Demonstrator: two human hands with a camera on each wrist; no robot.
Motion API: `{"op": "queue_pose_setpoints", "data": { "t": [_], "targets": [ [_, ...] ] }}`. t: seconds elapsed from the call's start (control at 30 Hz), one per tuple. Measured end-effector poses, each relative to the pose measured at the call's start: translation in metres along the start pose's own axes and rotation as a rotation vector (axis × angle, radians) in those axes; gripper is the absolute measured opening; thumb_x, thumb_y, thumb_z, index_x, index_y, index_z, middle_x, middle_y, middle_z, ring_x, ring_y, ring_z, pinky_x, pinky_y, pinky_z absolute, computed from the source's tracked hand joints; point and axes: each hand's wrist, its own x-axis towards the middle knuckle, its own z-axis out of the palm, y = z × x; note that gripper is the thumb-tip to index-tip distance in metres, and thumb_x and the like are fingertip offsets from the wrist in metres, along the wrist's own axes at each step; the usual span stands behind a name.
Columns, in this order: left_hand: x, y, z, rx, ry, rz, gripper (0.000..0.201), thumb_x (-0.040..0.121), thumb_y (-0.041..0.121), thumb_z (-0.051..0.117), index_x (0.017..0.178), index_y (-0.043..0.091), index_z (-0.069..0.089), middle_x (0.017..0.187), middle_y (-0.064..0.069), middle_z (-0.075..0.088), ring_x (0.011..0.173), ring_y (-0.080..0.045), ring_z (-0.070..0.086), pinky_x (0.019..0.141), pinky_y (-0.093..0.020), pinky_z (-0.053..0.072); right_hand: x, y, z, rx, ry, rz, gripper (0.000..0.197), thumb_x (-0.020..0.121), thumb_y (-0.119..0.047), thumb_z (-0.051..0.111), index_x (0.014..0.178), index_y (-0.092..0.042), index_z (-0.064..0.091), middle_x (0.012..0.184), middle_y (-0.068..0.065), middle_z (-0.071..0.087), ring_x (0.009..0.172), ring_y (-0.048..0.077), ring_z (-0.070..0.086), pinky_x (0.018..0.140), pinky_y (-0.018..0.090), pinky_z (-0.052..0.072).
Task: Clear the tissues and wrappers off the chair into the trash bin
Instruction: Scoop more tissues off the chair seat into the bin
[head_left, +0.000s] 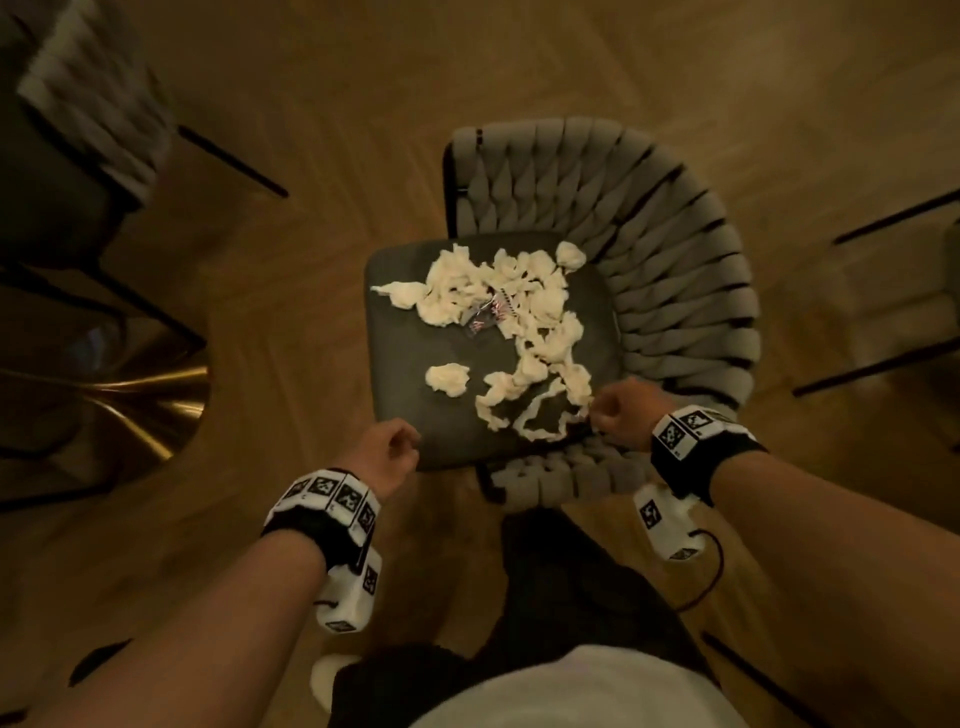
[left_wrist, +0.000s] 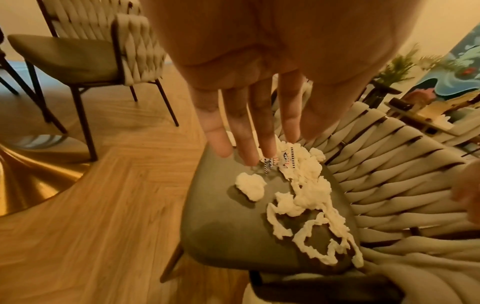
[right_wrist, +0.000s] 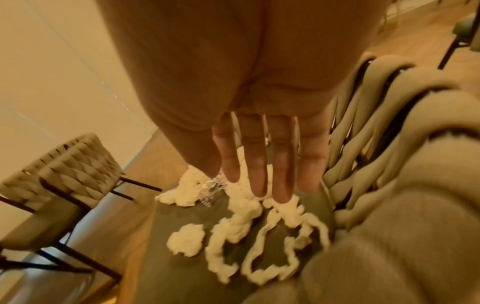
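tissues (head_left: 498, 306) on chair (head_left: 405, 395), wrappers (head_left: 488, 314) among them

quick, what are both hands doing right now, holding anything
Left hand: open, fingers straight, holding nothing, above the chair seat.
Right hand: open, fingers straight, holding nothing, above the tissues.

You find no words, brands or numbers you can read here. The wrappers (head_left: 491, 312) in the middle of the chair (head_left: 415, 364) seat carry striped and red-blue print, too small and blurred to make out. The wrist bands (head_left: 332, 499) bear only black-and-white square marker patterns, with tiny characters beneath that stay illegible.
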Motion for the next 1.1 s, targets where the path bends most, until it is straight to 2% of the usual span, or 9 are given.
{"op": "queue_pose_setpoints", "data": {
  "t": [0.17,0.27,0.37,0.47,0.6,0.7,0.8,0.93,1.1],
  "targets": [
    [0.064,0.047,0.032,0.042,0.040,-0.134,0.034,0.082,0.036,0.066,0.113,0.027,0.054,0.118,-0.001,0.058,0.109,-0.021,0.055,0.092,-0.034,0.045,0.065,0.041,-0.052,-0.137,-0.097,0.002,0.022,0.088,-0.024,0.056,0.099,-0.014,0.072,0.107,0.008,0.070,0.098,0.028,0.064,0.080,0.028,0.046],
    [0.114,0.050,0.060,0.055,0.077,-0.264,0.070,0.070,0.061,0.067,0.129,0.035,0.038,0.141,-0.009,0.036,0.129,-0.030,0.037,0.106,-0.044,0.037,0.118,0.049,-0.057,-0.142,-0.120,-0.035,0.018,0.089,-0.024,0.056,0.099,-0.016,0.069,0.108,0.009,0.069,0.098,0.026,0.063,0.082,0.030,0.049],
    [0.172,0.045,0.096,0.111,0.094,-0.346,0.096,0.050,0.090,0.051,0.132,0.060,0.012,0.157,-0.004,0.004,0.143,-0.034,0.010,0.110,-0.063,0.023,0.179,0.056,-0.047,-0.131,-0.077,-0.094,0.022,0.089,-0.026,0.057,0.106,-0.014,0.065,0.110,0.010,0.066,0.100,0.027,0.062,0.087,0.035,0.050],
    [0.220,0.043,0.130,0.108,0.083,-0.312,0.103,0.042,0.096,0.045,0.129,0.068,-0.001,0.158,0.000,-0.015,0.145,-0.036,-0.002,0.111,-0.066,0.020,0.238,0.065,-0.037,-0.142,0.053,-0.174,0.060,0.079,-0.039,0.067,0.132,-0.022,0.045,0.134,0.015,0.046,0.122,0.034,0.048,0.099,0.042,0.044],
    [0.253,0.043,0.156,0.404,-0.042,-0.114,0.099,0.051,0.087,0.053,0.134,0.062,0.004,0.157,-0.004,-0.017,0.144,-0.035,-0.006,0.112,-0.063,0.016,0.297,0.058,-0.037,-0.456,0.030,-0.244,0.123,0.056,-0.062,0.076,0.143,-0.045,-0.010,0.158,0.002,-0.020,0.144,0.040,-0.008,0.112,0.065,0.014],
    [0.274,0.032,0.153,0.582,-0.131,-0.006,0.082,0.068,0.068,0.060,0.136,0.053,0.017,0.156,-0.008,-0.006,0.140,-0.038,0.003,0.107,-0.063,0.027,0.329,0.046,-0.034,-0.612,-0.004,-0.337,0.133,0.048,-0.061,0.081,0.135,-0.057,-0.020,0.152,-0.001,-0.036,0.142,0.044,-0.018,0.107,0.072,0.010],
    [0.291,0.027,0.139,0.676,-0.230,0.092,0.067,0.080,0.040,0.065,0.135,0.044,0.028,0.153,-0.011,0.000,0.136,-0.040,0.010,0.105,-0.059,0.033,0.347,0.036,-0.023,-0.644,-0.070,-0.363,0.124,0.054,-0.046,0.085,0.137,-0.058,-0.006,0.154,0.003,-0.030,0.142,0.045,-0.011,0.105,0.072,0.019],
    [0.300,0.025,0.120,0.657,-0.245,0.224,0.054,0.082,0.023,0.065,0.130,0.029,0.043,0.145,-0.017,0.022,0.126,-0.039,0.034,0.100,-0.047,0.044,0.350,0.023,-0.013,-0.560,0.005,-0.421,0.087,0.068,-0.023,0.079,0.136,-0.039,0.028,0.152,0.014,-0.010,0.134,0.043,0.021,0.101,0.054,0.043],
    [0.269,0.033,0.078,0.286,-0.015,0.313,0.036,0.069,0.019,0.074,0.100,0.026,0.059,0.112,-0.004,0.049,0.094,-0.023,0.055,0.079,-0.038,0.053,0.348,0.022,-0.020,-0.377,0.025,-0.442,0.069,0.074,-0.019,0.074,0.133,-0.028,0.041,0.148,0.012,0.015,0.123,0.036,0.043,0.100,0.045,0.046]
  ]
}}
